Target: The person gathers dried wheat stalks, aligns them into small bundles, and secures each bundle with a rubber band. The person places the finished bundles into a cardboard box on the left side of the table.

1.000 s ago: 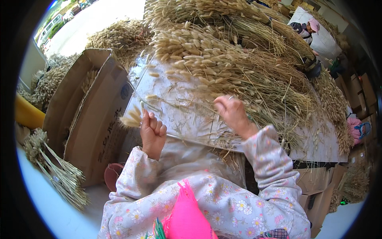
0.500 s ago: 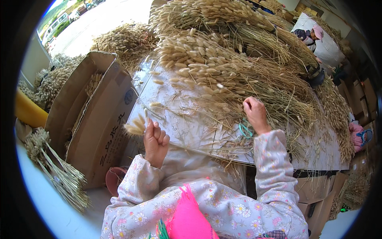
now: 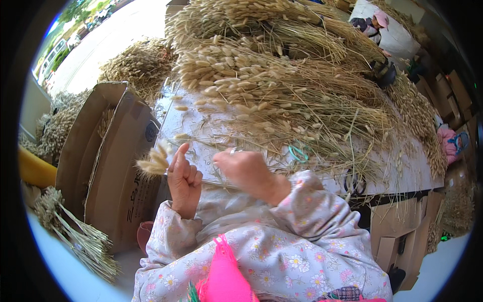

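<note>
My left hand (image 3: pixel 184 183) is closed around a small bunch of dried bunny-tail grass (image 3: pixel 153 162), its fluffy cream heads sticking out to the left. The index finger points up and the other fingers curl in. My right hand (image 3: pixel 247 171) is beside it over the table's near edge, slightly blurred, with fingers folded together; whatever is in them, if anything, cannot be made out. Across the white table (image 3: pixel 204 111) lies a large heap of bunny-tail grass (image 3: pixel 236 75), heads to the left and stems to the right.
Turquoise twine (image 3: pixel 298 153) and black-handled scissors (image 3: pixel 355 181) lie toward the table's near right. A tall cardboard box (image 3: pixel 118 166) stands at the left, beside a tied bundle of grass (image 3: pixel 80 231). At the far right is another person (image 3: pixel 372 24) in a pink cap.
My right hand has left the edge of the heap and come left and nearer, close to my left hand. The left hand still holds its bunch. The view has shifted slightly.
</note>
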Available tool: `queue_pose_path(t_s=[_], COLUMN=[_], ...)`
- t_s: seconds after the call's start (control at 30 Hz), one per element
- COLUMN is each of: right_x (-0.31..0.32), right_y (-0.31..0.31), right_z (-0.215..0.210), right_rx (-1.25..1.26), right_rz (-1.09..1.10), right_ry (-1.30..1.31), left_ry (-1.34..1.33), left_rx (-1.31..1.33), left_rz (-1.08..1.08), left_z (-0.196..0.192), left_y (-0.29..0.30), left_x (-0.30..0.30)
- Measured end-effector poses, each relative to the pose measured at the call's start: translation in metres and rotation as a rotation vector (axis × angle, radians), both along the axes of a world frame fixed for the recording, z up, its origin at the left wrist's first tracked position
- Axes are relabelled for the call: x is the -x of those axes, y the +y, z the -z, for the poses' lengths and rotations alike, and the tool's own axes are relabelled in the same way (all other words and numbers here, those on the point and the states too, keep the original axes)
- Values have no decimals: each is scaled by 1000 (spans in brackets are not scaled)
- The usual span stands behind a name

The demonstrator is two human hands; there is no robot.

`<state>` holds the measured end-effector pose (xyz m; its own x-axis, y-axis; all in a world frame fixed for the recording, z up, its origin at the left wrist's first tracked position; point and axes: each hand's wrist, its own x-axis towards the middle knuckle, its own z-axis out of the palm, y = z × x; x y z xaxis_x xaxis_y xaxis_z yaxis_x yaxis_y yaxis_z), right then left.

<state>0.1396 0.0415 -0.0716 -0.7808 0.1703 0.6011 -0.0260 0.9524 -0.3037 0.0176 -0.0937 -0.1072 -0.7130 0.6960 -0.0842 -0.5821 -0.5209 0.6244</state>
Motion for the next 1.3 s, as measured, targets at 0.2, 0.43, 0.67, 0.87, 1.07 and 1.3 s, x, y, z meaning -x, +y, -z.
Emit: queue_pose_path(t_s=[0.2,0.43,0.67,0.87,1.07,1.3], right_x=[-21,-142,-256,-273,-303,-137], right_y=[4,87,159,195,219,107], right_z=[8,24,14,39,19,-9], right_rx=[-52,-180,-174,-114,-130,309], right_rz=[-7,167,465,468,927,162], right_ry=[-163,-391,-599,-755,-1178,-400], left_ry=[-138,-156,-193,-159,-193,-78], left_rx=[-125,-131,-73,-114,-50,-161], left_rz=[9,20,-11,-17,-44,83], left_z=[3,17,23,18,5,-9], left_y=[-10,-4,4,-3,-13,-8], left_x=[14,23,24,33,34,20])
